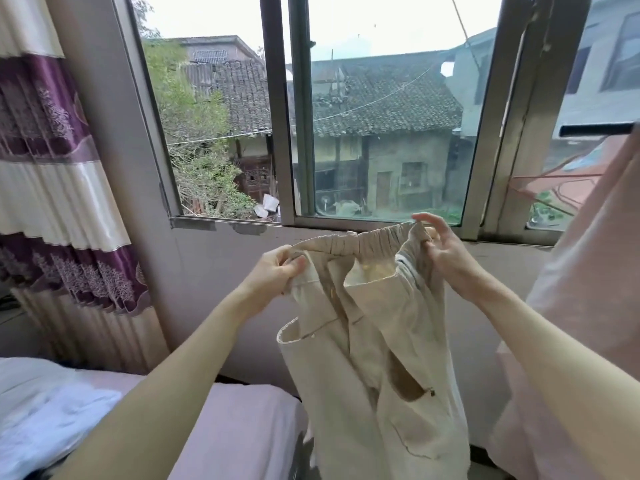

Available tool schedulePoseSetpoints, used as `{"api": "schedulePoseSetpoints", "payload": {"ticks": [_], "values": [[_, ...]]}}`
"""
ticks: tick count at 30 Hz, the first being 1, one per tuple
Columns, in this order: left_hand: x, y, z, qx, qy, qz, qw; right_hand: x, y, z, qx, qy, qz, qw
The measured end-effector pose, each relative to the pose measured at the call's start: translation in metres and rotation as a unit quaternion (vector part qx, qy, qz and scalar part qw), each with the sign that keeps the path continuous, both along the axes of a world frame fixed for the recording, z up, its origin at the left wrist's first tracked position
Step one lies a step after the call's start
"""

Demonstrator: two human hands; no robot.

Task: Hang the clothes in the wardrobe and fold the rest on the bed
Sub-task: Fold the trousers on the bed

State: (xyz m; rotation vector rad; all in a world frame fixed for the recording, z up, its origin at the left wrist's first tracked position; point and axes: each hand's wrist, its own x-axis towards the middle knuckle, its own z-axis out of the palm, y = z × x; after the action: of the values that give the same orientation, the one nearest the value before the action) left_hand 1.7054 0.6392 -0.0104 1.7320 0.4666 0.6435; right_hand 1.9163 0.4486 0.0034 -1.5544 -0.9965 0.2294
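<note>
Window behind, hands pinching creased beige trousers

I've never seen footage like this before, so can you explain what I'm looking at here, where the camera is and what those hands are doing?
No machine here: the one picture comes from a wide-angle camera worn on a person's head, looking forward and down. The two bare arms are that person's own. The left hand grips one side of the gathered elastic waistband of a pair of beige cotton trousers; the right hand pinches the other side. The trousers hang in the air before a metal-framed sliding window. Below left lies a bed with a pale lilac sheet. A purple-and-cream curtain hangs left; pale pink cloth hangs right.
</note>
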Motion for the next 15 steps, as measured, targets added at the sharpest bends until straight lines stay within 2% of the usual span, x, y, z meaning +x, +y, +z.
{"api": "schedulePoseSetpoints", "payload": {"ticks": [3, 5, 8, 10, 12, 15], "values": [[0.017, -0.010, 0.003, 0.006, -0.030, 0.007, 1.000, -0.009, 0.000, -0.030, -0.031, -0.122, -0.060, 0.990], [0.026, -0.016, 0.004, -0.012, -0.051, 0.026, 0.998, -0.022, 0.003, -0.055, -0.017, -0.128, -0.021, 0.991], [0.030, -0.019, 0.005, -0.006, -0.065, 0.041, 0.997, -0.032, 0.005, -0.092, -0.117, -0.156, 0.031, 0.980], [0.026, -0.017, 0.006, 0.022, -0.052, 0.049, 0.997, -0.032, 0.006, -0.108, -0.221, -0.178, 0.071, 0.956], [0.017, -0.011, 0.008, 0.033, -0.042, 0.066, 0.996, -0.031, 0.008, -0.116, -0.333, -0.203, 0.090, 0.917], [0.003, 0.000, 0.009, 0.051, -0.044, 0.092, 0.994, -0.035, 0.013, -0.121, -0.422, -0.238, 0.113, 0.867]]}}
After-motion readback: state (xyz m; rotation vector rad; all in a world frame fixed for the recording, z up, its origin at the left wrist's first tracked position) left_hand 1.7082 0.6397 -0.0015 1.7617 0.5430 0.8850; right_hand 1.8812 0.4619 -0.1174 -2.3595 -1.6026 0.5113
